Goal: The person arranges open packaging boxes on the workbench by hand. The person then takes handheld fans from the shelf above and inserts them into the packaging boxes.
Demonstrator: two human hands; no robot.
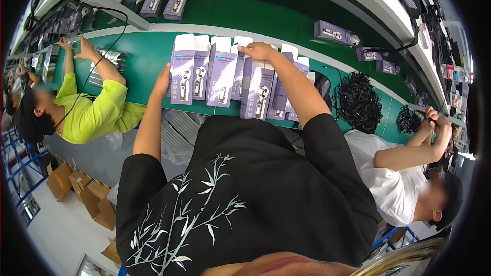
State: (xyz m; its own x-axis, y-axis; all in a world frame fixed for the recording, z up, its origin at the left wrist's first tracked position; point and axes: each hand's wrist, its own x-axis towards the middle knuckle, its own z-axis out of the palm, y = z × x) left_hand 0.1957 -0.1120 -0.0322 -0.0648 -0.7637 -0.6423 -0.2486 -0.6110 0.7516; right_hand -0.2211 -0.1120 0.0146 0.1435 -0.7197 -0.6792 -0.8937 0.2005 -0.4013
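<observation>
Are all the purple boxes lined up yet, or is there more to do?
Not quite. A row of purple boxes already stands along the edge of the green table. The left hand steadies the row's left end, and the right hand rests on top near the middle. More purple boxes lie loose farther back.

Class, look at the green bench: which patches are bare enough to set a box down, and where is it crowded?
Bare green bench lies between the left hand and the co-worker in the yellow-green top. Another bare strip runs behind the row of purple boxes. Crowded: under the right hand and by the black cable heap.
</observation>
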